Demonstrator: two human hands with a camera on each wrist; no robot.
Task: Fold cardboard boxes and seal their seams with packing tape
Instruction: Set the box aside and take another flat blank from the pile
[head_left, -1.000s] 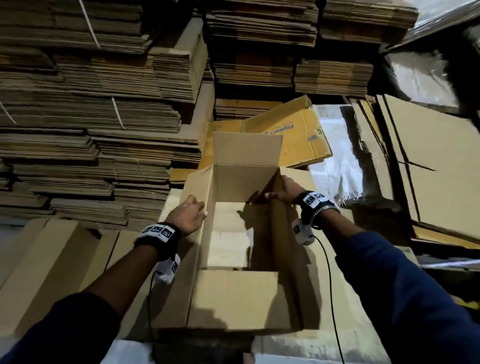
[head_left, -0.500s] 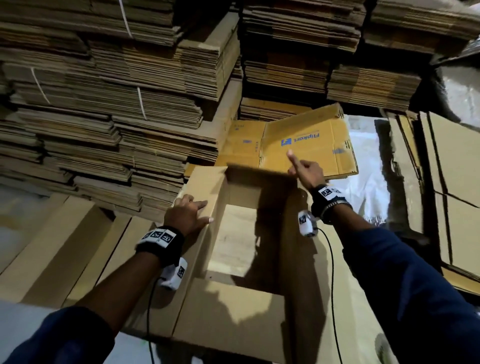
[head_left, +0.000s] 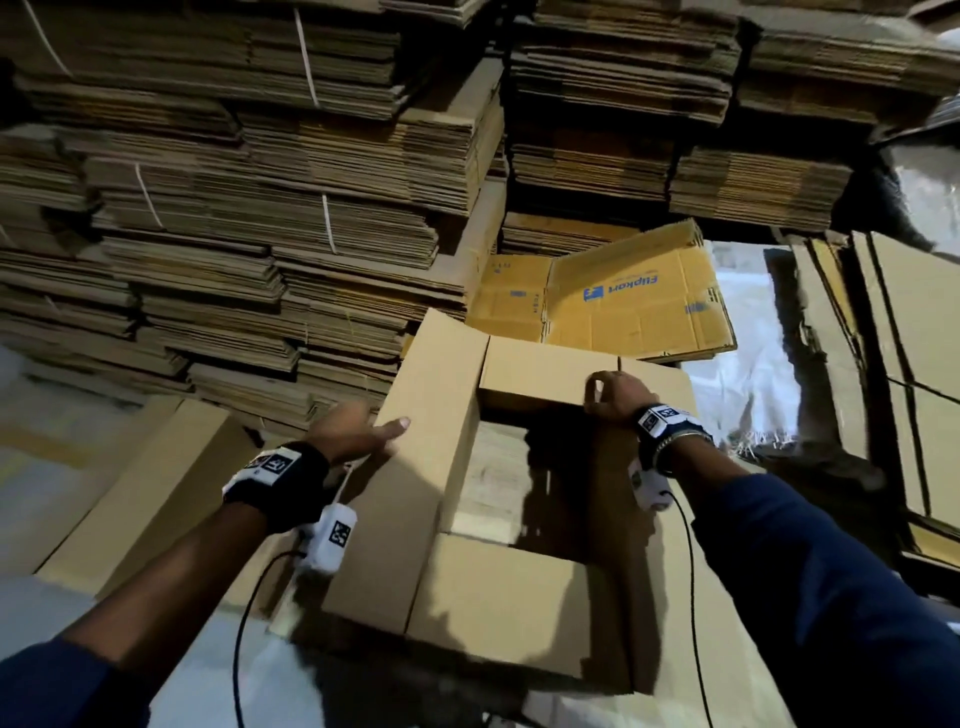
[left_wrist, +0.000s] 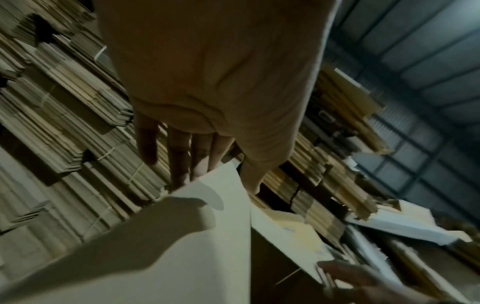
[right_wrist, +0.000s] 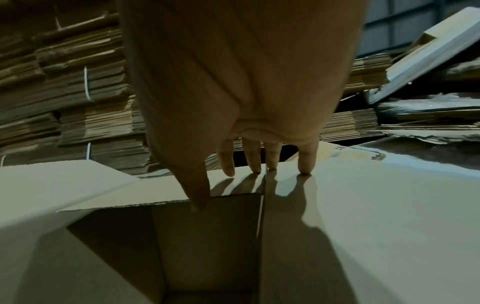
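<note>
Right hand (head_left: 613, 397) grip: fingertips (right_wrist: 303, 168) straight, pressing down on the far flap (head_left: 540, 376) of the cardboard box (head_left: 498, 613), thumb at that flap's free edge, nothing clenched. Left hand (head_left: 348, 428) grip: released, fingers (left_wrist: 179, 156) extended behind the top edge of the left flap (head_left: 431, 452), thumb on its near face; pinching or merely touching, cannot tell. Box standing open in front, between both forearms, far flap folded inward over the opening, near flap (head_left: 498, 605) and left flap spread outward. Behind the box, a flattened yellow Flipkart carton (head_left: 634, 306) lying against bundled stacks of flat cardboard (head_left: 260, 218). More flat sheets (head_left: 904, 364) leaning at the right.
</note>
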